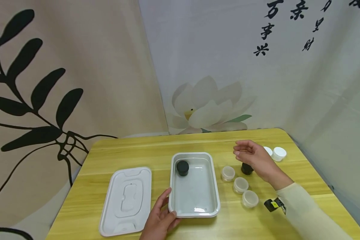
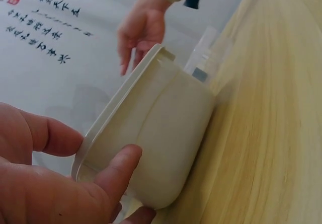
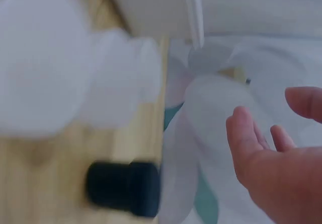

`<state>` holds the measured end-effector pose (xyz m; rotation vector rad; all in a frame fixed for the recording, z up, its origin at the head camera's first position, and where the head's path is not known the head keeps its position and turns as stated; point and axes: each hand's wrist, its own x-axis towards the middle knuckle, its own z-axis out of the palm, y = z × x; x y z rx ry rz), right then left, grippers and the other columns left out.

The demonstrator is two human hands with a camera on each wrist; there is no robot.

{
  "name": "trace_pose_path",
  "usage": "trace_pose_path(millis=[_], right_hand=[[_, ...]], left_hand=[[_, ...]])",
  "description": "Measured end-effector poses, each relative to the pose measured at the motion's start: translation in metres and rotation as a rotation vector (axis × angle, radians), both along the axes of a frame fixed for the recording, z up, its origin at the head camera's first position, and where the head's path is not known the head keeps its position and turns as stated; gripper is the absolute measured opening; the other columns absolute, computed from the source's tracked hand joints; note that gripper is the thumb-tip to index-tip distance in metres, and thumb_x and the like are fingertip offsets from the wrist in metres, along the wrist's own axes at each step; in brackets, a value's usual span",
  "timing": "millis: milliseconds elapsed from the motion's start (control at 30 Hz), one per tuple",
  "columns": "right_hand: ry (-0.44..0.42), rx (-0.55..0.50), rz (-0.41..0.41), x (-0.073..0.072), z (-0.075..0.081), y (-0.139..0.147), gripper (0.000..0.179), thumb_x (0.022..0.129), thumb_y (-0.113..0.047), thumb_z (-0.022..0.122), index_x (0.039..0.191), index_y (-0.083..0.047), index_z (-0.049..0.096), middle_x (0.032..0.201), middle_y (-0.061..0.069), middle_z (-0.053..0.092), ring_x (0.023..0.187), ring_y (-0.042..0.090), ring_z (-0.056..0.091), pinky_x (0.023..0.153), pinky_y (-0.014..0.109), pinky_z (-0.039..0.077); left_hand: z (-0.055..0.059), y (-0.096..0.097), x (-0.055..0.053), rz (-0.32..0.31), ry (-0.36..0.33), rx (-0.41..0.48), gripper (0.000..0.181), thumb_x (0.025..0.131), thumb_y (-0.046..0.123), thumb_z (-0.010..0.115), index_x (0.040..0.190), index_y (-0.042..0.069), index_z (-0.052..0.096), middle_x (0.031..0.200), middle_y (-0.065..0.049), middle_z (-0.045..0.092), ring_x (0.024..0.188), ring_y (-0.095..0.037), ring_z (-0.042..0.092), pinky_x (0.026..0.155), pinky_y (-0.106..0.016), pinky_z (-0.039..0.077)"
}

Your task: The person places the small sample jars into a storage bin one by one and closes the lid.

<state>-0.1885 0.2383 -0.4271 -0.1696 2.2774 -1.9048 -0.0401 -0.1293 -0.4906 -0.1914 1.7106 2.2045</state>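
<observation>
My left hand (image 1: 162, 215) grips the near left corner of a white rectangular container (image 1: 195, 215), its thumb and fingers on either side of the corner. In the left wrist view, the fingertips (image 2: 126, 158) lie against the container's outer wall. A black-lidded jar (image 1: 182, 168) stands inside, toward the far left. Raised to the right, my right hand (image 1: 255, 160) holds nothing, with its fingers loosely bent. Below it and partly hidden stands another black jar (image 1: 246, 168), also plain in the right wrist view. Beside that are three clear jars with pale lids (image 1: 241, 185).
A white lid (image 1: 127, 200) with a moulded recess lies left of the container. Two white-capped jars (image 1: 279, 154) stand at the far right, one partly behind the right hand. The wooden table (image 1: 123, 153) ends at a printed cloth backdrop (image 1: 108, 83).
</observation>
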Motion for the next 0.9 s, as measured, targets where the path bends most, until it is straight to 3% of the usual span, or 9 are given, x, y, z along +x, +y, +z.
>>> trace_pose_path(millis=[300,467,567,733,900], right_hand=[[0.024,-0.117,-0.084,0.009,-0.028,0.052,0.037,0.105,-0.010,0.065,0.139,-0.011,0.052,0.122,-0.010,0.066,0.113,0.001,0.069,0.094,0.017,0.058],[0.031,-0.071,-0.156,0.010,-0.046,0.066,0.034,0.104,-0.007,0.065,0.135,-0.016,0.056,0.117,-0.018,0.068,0.108,-0.006,0.066,0.091,0.012,0.055],[-0.008,-0.039,-0.193,0.010,-0.060,0.069,0.033,0.103,-0.009,0.067,0.135,-0.016,0.058,0.115,-0.022,0.067,0.107,-0.008,0.064,0.090,0.011,0.055],[-0.079,0.001,-0.195,0.011,-0.081,0.067,0.049,0.101,-0.020,0.073,0.144,-0.007,0.053,0.120,-0.023,0.063,0.111,-0.009,0.059,0.091,0.013,0.055],[-0.133,0.018,-0.189,0.011,-0.090,0.062,0.065,0.100,-0.021,0.075,0.152,0.002,0.045,0.124,-0.015,0.059,0.111,-0.007,0.057,0.090,0.014,0.055]], left_hand=[[0.002,0.001,0.000,0.008,-0.006,-0.004,0.083,0.096,-0.001,0.060,0.169,0.017,0.024,0.161,-0.027,0.028,0.127,-0.028,0.061,0.091,-0.034,0.062],[0.002,0.001,0.000,0.011,-0.011,0.004,0.084,0.095,-0.002,0.060,0.169,0.017,0.025,0.161,-0.027,0.028,0.123,-0.027,0.063,0.091,-0.034,0.062],[0.002,0.001,0.000,0.016,-0.008,0.015,0.084,0.095,-0.003,0.060,0.169,0.017,0.025,0.161,-0.028,0.027,0.121,-0.026,0.064,0.091,-0.034,0.062],[0.001,0.002,0.001,0.021,-0.013,0.030,0.085,0.095,-0.004,0.060,0.169,0.015,0.024,0.162,-0.028,0.026,0.121,-0.026,0.064,0.091,-0.035,0.062],[0.001,0.001,0.000,0.024,-0.032,0.037,0.084,0.096,-0.004,0.060,0.169,0.016,0.024,0.164,-0.027,0.025,0.122,-0.026,0.063,0.092,-0.035,0.062]])
